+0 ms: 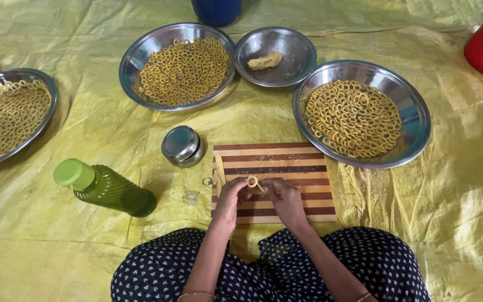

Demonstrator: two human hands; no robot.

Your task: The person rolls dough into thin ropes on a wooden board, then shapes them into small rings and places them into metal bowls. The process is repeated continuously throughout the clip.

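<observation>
Pinching a small yellow dough ring [254,182] between their fingertips, the left hand [231,196] and right hand [282,196] meet over the striped brown and cream wooden cutting board [303,162], the ring sitting just at the far tips of both hands. A thin strip of yellow dough [219,168] lies on the board's left edge, just beyond the left hand. Far right, a round steel plate [415,112] holds many finished rings; left of the board stand a small steel tin [181,145] and a green plastic bottle [107,189] lying on the yellow sheet [465,184].
</observation>
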